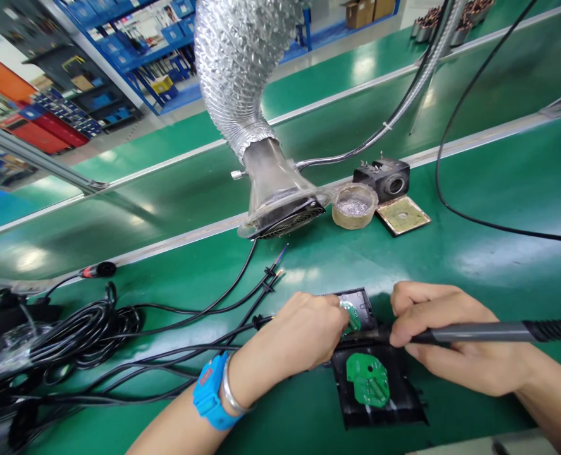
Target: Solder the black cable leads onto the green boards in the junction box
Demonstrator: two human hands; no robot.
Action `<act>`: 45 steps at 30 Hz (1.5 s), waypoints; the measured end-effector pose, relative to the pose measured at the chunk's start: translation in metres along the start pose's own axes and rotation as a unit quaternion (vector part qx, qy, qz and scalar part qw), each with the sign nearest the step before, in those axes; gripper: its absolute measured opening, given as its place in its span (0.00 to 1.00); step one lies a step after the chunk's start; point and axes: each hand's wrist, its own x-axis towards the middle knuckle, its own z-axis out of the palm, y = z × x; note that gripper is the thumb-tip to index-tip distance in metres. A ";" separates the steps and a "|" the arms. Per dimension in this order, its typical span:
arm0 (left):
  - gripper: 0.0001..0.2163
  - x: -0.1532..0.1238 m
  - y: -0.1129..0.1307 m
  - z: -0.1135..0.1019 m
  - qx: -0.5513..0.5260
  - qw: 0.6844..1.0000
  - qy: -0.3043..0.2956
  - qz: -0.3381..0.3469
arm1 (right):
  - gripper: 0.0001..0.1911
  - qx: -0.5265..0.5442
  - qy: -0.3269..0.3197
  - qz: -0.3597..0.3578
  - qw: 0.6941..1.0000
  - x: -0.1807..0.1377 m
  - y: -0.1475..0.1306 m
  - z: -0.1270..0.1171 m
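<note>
My right hand (444, 335) is closed around a grey soldering iron (479, 332), its tip pointing left over a black tray (379, 404). A green circuit board (368, 379) lies in that tray. My left hand (303, 328) is closed in a pinch, holding a second small green board (353, 314) and a black cable (176, 351) at the tray's upper end. The iron's tip sits close to the pinched board. A blue wrist strap and a silver bangle circle my left wrist.
A silver fume duct with a clear hood (273, 202) hangs over the green bench (498, 253). Behind it stand a round solder pot (355, 205), a black iron holder (384, 177) and a sponge tray (403, 216). Coiled black cables (62, 335) pile at the left.
</note>
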 end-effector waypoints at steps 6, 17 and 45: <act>0.09 0.005 0.004 -0.004 -0.003 1.000 -0.021 -0.014 | 0.12 -0.007 -0.003 -0.001 1.000 0.002 -0.001 0.000; 0.07 0.015 0.007 -0.008 -0.044 0.993 -0.058 -0.088 | 0.12 0.001 0.001 0.005 1.000 0.000 -0.002 0.000; 0.06 0.025 0.011 -0.012 -0.014 0.989 -0.086 -0.119 | 0.12 -0.011 0.044 -0.039 0.998 -0.019 -0.009 -0.006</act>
